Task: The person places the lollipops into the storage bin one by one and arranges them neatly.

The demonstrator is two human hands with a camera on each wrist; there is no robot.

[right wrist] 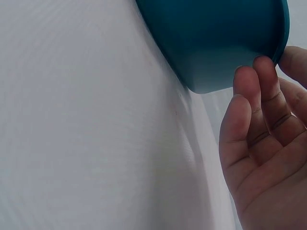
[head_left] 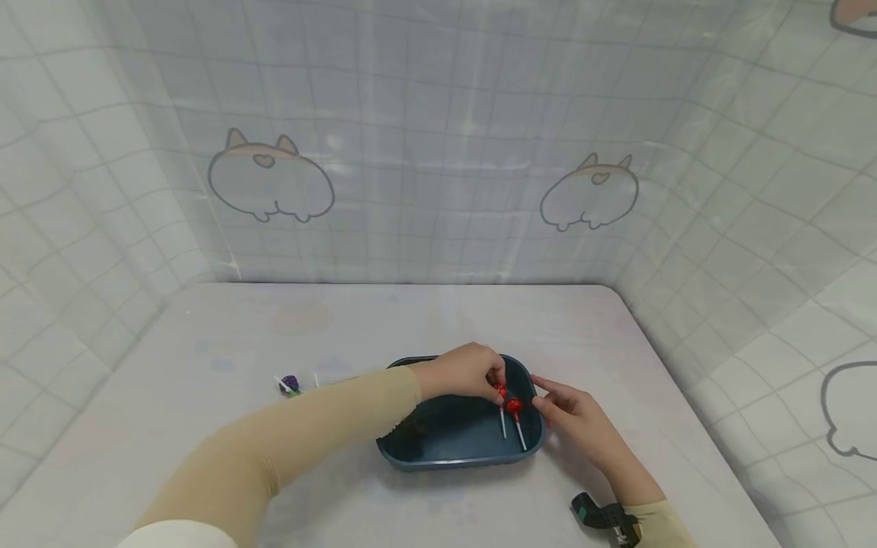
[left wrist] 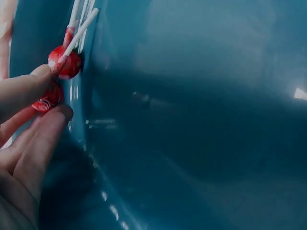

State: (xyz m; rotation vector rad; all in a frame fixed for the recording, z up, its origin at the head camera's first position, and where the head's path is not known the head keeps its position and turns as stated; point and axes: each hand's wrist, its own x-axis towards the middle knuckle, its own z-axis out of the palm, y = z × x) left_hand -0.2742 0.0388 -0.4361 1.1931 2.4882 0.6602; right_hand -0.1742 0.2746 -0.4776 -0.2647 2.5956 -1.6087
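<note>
A dark blue-green tray (head_left: pixel 452 461) lies on the table. Over its right end, my left hand (head_left: pixel 469 371) reaches inside and pinches a red-wrapped lollipop (left wrist: pixel 48 98) between thumb and fingers. Right beside it is a second red lollipop (head_left: pixel 515 406), whose stick points toward me; the thumb is close against its head in the left wrist view. My right hand (head_left: pixel 575 421) holds the tray's right end, with fingertips on the outer wall and the thumb at the rim, as the right wrist view shows. My left forearm hides part of the tray's left side.
Left of the tray, a purple lollipop (head_left: pixel 289 383) lies on the table with a bit of green beside it. Near it, a white stick (head_left: pixel 317 380) pokes out behind my left sleeve (head_left: pixel 329 426). Tile-patterned curtains (head_left: pixel 438 152) enclose the table at back and sides.
</note>
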